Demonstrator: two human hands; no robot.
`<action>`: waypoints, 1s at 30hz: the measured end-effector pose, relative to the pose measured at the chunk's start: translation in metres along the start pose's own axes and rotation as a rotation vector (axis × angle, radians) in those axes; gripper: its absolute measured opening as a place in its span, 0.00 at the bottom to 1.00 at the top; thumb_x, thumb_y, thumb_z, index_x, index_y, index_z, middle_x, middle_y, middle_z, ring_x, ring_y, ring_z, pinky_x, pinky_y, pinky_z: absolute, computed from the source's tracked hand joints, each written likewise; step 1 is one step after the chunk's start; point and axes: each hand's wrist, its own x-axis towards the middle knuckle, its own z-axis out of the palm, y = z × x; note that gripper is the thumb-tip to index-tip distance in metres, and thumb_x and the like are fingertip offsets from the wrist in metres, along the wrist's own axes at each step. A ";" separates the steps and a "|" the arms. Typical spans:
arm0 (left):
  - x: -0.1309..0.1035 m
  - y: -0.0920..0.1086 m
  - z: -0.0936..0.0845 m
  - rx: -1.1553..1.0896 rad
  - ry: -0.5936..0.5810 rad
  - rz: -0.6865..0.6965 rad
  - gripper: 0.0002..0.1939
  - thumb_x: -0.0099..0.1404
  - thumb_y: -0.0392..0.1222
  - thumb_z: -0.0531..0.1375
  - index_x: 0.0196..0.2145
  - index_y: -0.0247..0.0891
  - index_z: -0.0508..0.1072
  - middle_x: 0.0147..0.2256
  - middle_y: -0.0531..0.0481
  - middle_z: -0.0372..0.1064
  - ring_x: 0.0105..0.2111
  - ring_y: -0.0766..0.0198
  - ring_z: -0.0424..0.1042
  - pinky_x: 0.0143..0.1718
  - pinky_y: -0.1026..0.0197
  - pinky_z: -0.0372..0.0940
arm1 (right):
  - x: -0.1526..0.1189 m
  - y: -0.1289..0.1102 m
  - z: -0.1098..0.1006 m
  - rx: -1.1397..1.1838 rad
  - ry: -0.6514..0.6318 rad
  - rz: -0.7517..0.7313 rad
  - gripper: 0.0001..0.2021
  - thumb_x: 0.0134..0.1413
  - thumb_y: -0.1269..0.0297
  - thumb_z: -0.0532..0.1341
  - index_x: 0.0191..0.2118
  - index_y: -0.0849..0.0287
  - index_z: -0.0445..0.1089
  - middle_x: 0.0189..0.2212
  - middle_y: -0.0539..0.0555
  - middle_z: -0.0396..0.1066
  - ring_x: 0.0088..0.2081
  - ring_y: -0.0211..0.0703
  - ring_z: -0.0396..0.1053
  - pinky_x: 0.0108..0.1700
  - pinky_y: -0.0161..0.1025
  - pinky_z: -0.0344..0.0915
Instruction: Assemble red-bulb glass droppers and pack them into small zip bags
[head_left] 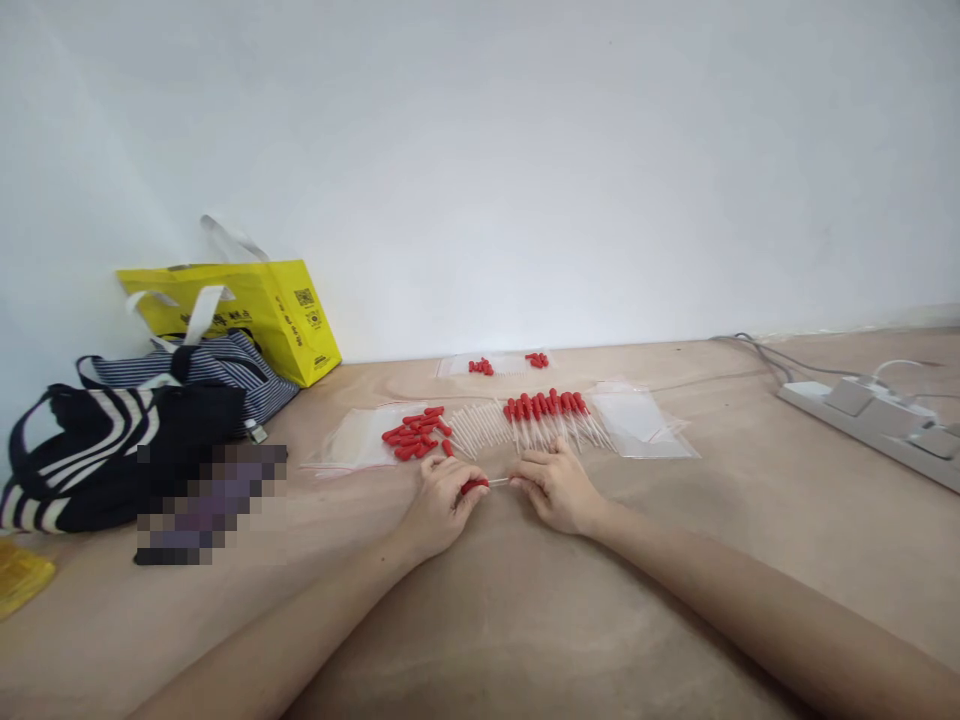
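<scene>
My left hand (445, 500) pinches a red dropper bulb (475, 486) between thumb and fingers. Fingers closed, my right hand (553, 487) grips the far end of a thin pale dropper tube (499, 482). Tube and bulb meet end to end between both hands; how deep the tube sits cannot be made out. Beyond my left hand lies a pile of loose red bulbs (412, 432). Bare pale tubes (476, 427) are spread in the middle, and a row of red-topped droppers (551, 410) lies just beyond my right hand.
Clear plastic bags (360, 437) lie left of the bulbs, and more bags (645, 422) lie right of the droppers. Small red bulbs (481, 367) rest near the wall. A yellow bag (292, 320) and a black striped bag (97, 460) stand left; a power strip (885, 430) sits right.
</scene>
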 end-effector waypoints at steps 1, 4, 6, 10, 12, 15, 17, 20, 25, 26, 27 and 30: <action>-0.001 0.001 0.000 0.004 0.004 0.019 0.07 0.61 0.40 0.50 0.28 0.38 0.67 0.26 0.54 0.69 0.30 0.65 0.65 0.42 0.54 0.50 | 0.000 0.000 0.001 -0.002 0.003 -0.004 0.11 0.56 0.68 0.48 0.34 0.58 0.68 0.29 0.51 0.68 0.30 0.36 0.60 0.36 0.37 0.42; -0.002 0.003 0.000 0.007 0.007 0.066 0.07 0.61 0.40 0.50 0.28 0.38 0.66 0.26 0.53 0.69 0.30 0.65 0.65 0.43 0.54 0.49 | -0.001 -0.002 0.002 0.020 0.004 -0.020 0.12 0.56 0.68 0.48 0.33 0.58 0.68 0.29 0.50 0.68 0.30 0.36 0.60 0.36 0.37 0.42; -0.003 0.004 0.000 0.008 0.010 0.085 0.07 0.61 0.39 0.50 0.27 0.38 0.65 0.26 0.53 0.69 0.30 0.65 0.65 0.43 0.54 0.49 | -0.001 -0.003 0.004 0.042 0.008 -0.029 0.12 0.56 0.68 0.48 0.33 0.58 0.68 0.29 0.50 0.68 0.29 0.35 0.60 0.36 0.36 0.42; -0.002 0.006 0.000 0.003 0.019 0.100 0.07 0.61 0.39 0.51 0.27 0.38 0.65 0.26 0.53 0.68 0.29 0.65 0.65 0.44 0.54 0.48 | -0.001 -0.007 0.005 0.066 0.007 -0.023 0.12 0.56 0.69 0.48 0.32 0.58 0.68 0.27 0.50 0.67 0.28 0.35 0.60 0.35 0.36 0.43; -0.001 0.006 0.000 -0.001 0.018 0.090 0.07 0.61 0.40 0.51 0.27 0.38 0.66 0.26 0.54 0.69 0.29 0.65 0.65 0.43 0.54 0.48 | 0.000 -0.008 0.005 0.080 -0.001 -0.012 0.12 0.57 0.69 0.47 0.33 0.59 0.68 0.27 0.50 0.67 0.29 0.35 0.60 0.35 0.36 0.44; 0.000 0.005 0.000 0.000 0.018 0.047 0.07 0.60 0.41 0.52 0.28 0.38 0.66 0.27 0.54 0.70 0.30 0.65 0.65 0.43 0.54 0.47 | 0.001 -0.005 0.002 0.086 -0.016 -0.014 0.13 0.58 0.67 0.46 0.34 0.60 0.68 0.28 0.51 0.66 0.30 0.36 0.61 0.35 0.35 0.46; 0.002 0.003 -0.002 0.009 0.014 0.024 0.07 0.61 0.41 0.52 0.29 0.39 0.67 0.29 0.54 0.71 0.31 0.65 0.66 0.44 0.54 0.46 | 0.001 -0.001 0.000 0.069 -0.024 -0.049 0.13 0.58 0.65 0.47 0.36 0.59 0.68 0.29 0.52 0.66 0.33 0.38 0.61 0.35 0.36 0.48; 0.004 -0.002 -0.005 0.022 0.016 0.013 0.07 0.61 0.42 0.52 0.31 0.40 0.68 0.31 0.54 0.71 0.34 0.64 0.66 0.45 0.53 0.45 | 0.000 0.002 -0.002 0.009 -0.039 -0.097 0.10 0.56 0.64 0.50 0.38 0.56 0.68 0.29 0.52 0.66 0.34 0.40 0.61 0.35 0.37 0.48; 0.004 -0.022 -0.011 0.143 0.144 -0.076 0.14 0.59 0.45 0.54 0.43 0.42 0.66 0.40 0.48 0.68 0.43 0.57 0.63 0.45 0.52 0.46 | 0.005 0.007 -0.003 0.000 0.041 0.099 0.10 0.53 0.68 0.51 0.34 0.59 0.69 0.30 0.53 0.69 0.34 0.40 0.63 0.36 0.36 0.52; 0.004 -0.028 -0.012 0.179 0.164 -0.105 0.14 0.58 0.45 0.55 0.43 0.42 0.66 0.41 0.48 0.68 0.43 0.56 0.62 0.44 0.51 0.46 | 0.008 0.010 -0.003 0.003 0.067 0.204 0.10 0.53 0.69 0.51 0.34 0.58 0.70 0.30 0.53 0.69 0.33 0.39 0.64 0.35 0.35 0.52; 0.004 -0.033 -0.014 0.210 0.177 -0.132 0.13 0.58 0.44 0.55 0.42 0.43 0.66 0.41 0.48 0.67 0.44 0.56 0.61 0.44 0.51 0.46 | 0.011 0.013 -0.004 -0.003 0.088 0.321 0.11 0.52 0.69 0.50 0.34 0.58 0.70 0.30 0.53 0.70 0.32 0.39 0.64 0.34 0.34 0.53; 0.004 -0.047 -0.017 0.268 0.170 -0.174 0.09 0.57 0.42 0.55 0.38 0.44 0.69 0.40 0.48 0.67 0.43 0.55 0.61 0.43 0.50 0.47 | 0.022 0.027 -0.006 -0.063 0.116 0.609 0.11 0.50 0.69 0.51 0.32 0.58 0.70 0.29 0.53 0.71 0.32 0.40 0.66 0.32 0.34 0.54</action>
